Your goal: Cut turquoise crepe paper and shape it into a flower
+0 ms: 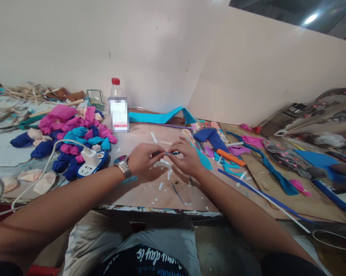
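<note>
My left hand (145, 161) and my right hand (185, 155) meet over the middle of the worktable (132, 195), fingertips almost touching. Each is closed in a pinch, thumb against forefinger, on a small blue strip (175, 153) that is mostly covered by the fingers. A watch with a metal band (123, 167) is on my left wrist. Beneath the hands, small white scraps (160, 186) lie scattered on the tabletop. Close by my right hand is a piece of light blue fabric (203, 158), partly hidden behind it.
Pink, navy and light blue fabric bundles (75, 132) are heaped at left beside a power strip (94, 165). A red-capped bottle (116, 90) stands near the wall. An orange-handled cutter (231, 157) lies at right among fabric strips. Another person's hand (345, 170) shows at far right.
</note>
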`<state>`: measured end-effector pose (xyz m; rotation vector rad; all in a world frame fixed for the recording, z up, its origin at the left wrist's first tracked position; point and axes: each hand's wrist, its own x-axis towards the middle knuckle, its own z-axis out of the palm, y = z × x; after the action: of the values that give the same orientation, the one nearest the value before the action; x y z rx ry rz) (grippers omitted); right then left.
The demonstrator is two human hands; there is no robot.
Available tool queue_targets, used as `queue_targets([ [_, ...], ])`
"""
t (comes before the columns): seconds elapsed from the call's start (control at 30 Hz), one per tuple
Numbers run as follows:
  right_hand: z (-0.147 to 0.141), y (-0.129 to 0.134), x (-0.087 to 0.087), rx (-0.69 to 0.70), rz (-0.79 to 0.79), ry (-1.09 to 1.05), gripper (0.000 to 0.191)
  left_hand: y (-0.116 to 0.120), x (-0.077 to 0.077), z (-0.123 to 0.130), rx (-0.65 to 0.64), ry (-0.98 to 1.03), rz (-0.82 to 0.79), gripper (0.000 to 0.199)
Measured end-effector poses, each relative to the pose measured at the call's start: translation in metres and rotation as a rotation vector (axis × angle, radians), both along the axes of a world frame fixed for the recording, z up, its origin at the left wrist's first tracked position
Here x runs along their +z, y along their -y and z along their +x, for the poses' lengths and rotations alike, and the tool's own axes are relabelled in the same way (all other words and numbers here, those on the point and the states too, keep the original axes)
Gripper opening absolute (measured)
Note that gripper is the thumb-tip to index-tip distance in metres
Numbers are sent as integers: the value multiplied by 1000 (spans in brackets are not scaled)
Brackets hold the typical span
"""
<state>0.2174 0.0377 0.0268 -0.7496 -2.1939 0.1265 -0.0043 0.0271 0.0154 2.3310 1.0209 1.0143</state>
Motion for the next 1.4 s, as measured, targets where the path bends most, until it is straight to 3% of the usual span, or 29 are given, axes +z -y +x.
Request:
queue_targets([
  [0.57,0,-1,0,24,-10,4,9,-3,1,-1,-35,-24,116,26],
  [0.73,-1,1,1,22,-62,-11,10,-2,-2,2,-34,63,188,22],
  [0.93,-1,2,3,13,-93,-5,9,-3,-3,1,-12,-6,345,22],
  [1.4,0,1,-2,25,-120,47,13,3,3,3,-21,68,75,20],
])
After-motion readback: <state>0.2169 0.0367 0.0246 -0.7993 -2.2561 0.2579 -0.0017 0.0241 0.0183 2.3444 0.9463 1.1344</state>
